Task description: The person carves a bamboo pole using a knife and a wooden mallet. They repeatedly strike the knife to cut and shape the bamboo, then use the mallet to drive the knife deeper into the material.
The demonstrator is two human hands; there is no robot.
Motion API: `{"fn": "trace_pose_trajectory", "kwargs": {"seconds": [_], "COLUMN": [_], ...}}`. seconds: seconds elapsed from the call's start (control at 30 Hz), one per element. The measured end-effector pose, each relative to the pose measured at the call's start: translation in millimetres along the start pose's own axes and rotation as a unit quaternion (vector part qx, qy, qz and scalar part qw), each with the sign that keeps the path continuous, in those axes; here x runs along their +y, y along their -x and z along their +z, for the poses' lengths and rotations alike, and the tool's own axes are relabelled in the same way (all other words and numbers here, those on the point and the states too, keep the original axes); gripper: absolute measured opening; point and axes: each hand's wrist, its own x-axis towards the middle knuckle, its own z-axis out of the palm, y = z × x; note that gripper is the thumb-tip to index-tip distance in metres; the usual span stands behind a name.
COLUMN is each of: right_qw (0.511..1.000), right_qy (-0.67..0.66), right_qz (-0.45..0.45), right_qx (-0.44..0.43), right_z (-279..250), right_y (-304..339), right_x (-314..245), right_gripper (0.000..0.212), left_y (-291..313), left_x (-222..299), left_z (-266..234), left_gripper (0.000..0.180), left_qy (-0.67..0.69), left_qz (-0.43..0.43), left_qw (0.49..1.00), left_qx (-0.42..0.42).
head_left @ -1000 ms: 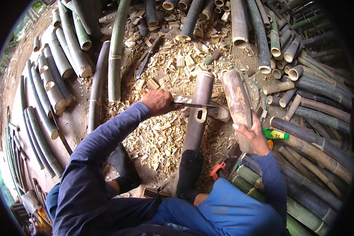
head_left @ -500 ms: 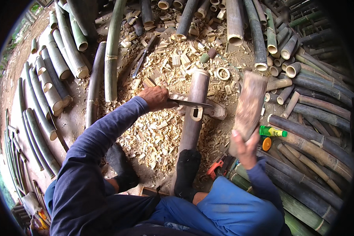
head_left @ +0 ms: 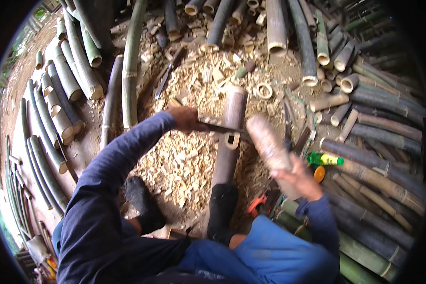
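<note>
My left hand [head_left: 183, 118] grips the handle of a knife [head_left: 217, 128], whose dark blade lies across a bamboo tube [head_left: 225, 163]. Just below the blade, a rectangular hole [head_left: 232, 140] is cut in the tube's wall. My right hand [head_left: 300, 180] is wrapped around the lower end of a thick wooden club [head_left: 270, 142], smeared by motion. The club leans leftward, its upper end close to the blade's tip; whether they touch I cannot tell. My foot in a black sock [head_left: 222, 203] rests on the tube's near end.
Pale wood chips [head_left: 175, 163] cover the ground around the tube. A second knife [head_left: 165, 78] lies farther off. Cut bamboo poles [head_left: 130, 90] surround the spot, with more stacked at right. Near my right hand lie a green bottle [head_left: 324, 159] and an orange-handled tool [head_left: 258, 204].
My right hand has swung the wooden club leftward, from nearly upright at the right to tilted beside the blade tip. The knife stays across the bamboo tube, its blade sloping slightly more.
</note>
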Motion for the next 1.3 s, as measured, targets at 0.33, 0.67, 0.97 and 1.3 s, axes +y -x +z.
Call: {"fn": "trace_pose_trajectory", "kwargs": {"seconds": [0.33,0.67,0.97,1.3], "right_qw": [0.991,0.951,0.971,0.619], "right_qy": [-0.116,-0.269,0.165,0.649], "right_qz": [0.063,0.085,-0.140,-0.432], "right_qx": [-0.026,0.126,0.105,-0.094], "right_z": [28.7,17.9,37.1,16.6], "right_y": [8.3,-4.8,-30.9,-89.4], "right_x": [14.4,14.1,-27.9,-16.8], "right_gripper": [0.062,0.050,0.071,0.075], "left_y": [4.1,102.0,96.3,92.9], "left_x": [1.7,17.1,1.6,5.9], "left_z": [-8.5,69.6,59.4,61.5], "left_gripper": [0.073,0.036,0.017,0.011], "left_qy": [-0.018,-0.075,-0.132,-0.191], "left_qz": [-0.018,0.124,0.044,0.009], "left_qw": [0.991,0.963,0.968,0.969], "left_qx": [-0.129,0.225,0.206,0.159]}}
